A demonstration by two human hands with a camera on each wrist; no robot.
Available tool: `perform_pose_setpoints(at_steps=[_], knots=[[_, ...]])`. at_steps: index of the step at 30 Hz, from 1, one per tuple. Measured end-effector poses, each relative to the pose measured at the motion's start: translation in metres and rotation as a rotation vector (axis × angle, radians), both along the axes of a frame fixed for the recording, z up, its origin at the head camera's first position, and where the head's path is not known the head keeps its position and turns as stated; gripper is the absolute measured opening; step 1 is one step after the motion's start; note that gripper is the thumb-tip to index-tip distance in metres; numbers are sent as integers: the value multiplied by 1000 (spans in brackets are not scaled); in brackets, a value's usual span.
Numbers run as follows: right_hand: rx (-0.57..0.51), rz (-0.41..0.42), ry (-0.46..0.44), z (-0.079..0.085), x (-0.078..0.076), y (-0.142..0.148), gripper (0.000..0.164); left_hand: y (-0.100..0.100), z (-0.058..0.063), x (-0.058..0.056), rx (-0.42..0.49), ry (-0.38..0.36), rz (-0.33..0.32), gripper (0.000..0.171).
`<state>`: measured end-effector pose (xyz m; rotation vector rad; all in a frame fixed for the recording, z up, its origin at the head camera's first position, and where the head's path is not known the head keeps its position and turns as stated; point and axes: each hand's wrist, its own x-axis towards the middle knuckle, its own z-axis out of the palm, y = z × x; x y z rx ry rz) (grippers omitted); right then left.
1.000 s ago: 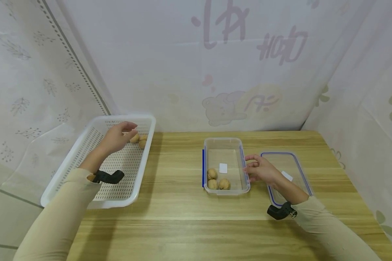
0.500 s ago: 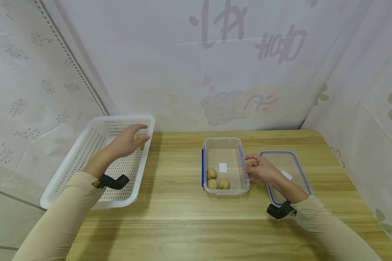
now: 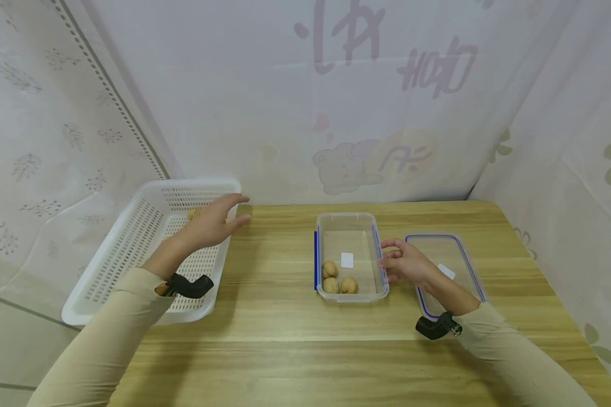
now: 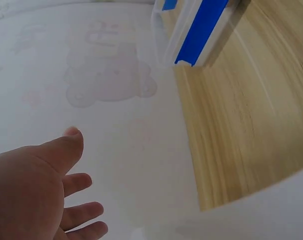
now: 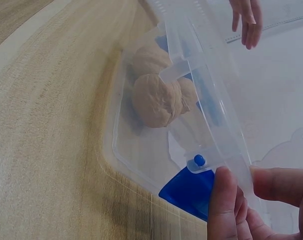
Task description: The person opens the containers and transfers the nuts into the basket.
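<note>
My left hand (image 3: 211, 222) hovers over the right rim of the white plastic basket (image 3: 71, 308). Its thumb and fingers are spread apart, and the left wrist view shows nothing between them. One walnut (image 3: 193, 213) peeks out behind that hand inside the basket; others there may be hidden. With my right hand (image 3: 407, 263) I pinch the right rim of a clear plastic food box (image 3: 353, 225), beside its blue clasp (image 5: 191, 192). Three walnuts (image 3: 348, 284) lie in the box's near left corner, around a small white label (image 3: 347, 260).
A clear lid with a blue seal (image 3: 433, 243) lies on the wooden table (image 3: 275, 316) at right, partly under my right forearm. A printed white curtain (image 3: 265, 113) hangs behind the table and along both sides.
My left hand has moved right, from over the walnuts in the basket to its right rim, with thumb and fingers spread. The right hand and the food box stay in place.
</note>
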<state>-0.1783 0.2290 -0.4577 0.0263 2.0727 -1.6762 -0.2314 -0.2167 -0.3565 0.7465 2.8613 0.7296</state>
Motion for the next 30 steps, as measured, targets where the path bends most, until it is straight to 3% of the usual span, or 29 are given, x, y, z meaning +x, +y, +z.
perform_pose_setpoints(at_steps=[9,18,30], knots=[[8,-3,2,0,0,0,56,21,-5,4,-53,30,-43,57],[-10,-3,0,0,1,0,55,50,-5,16,-112,75,-154,63],[-22,-3,4,0,1,0,55,85,-9,23,-182,5,-218,68]])
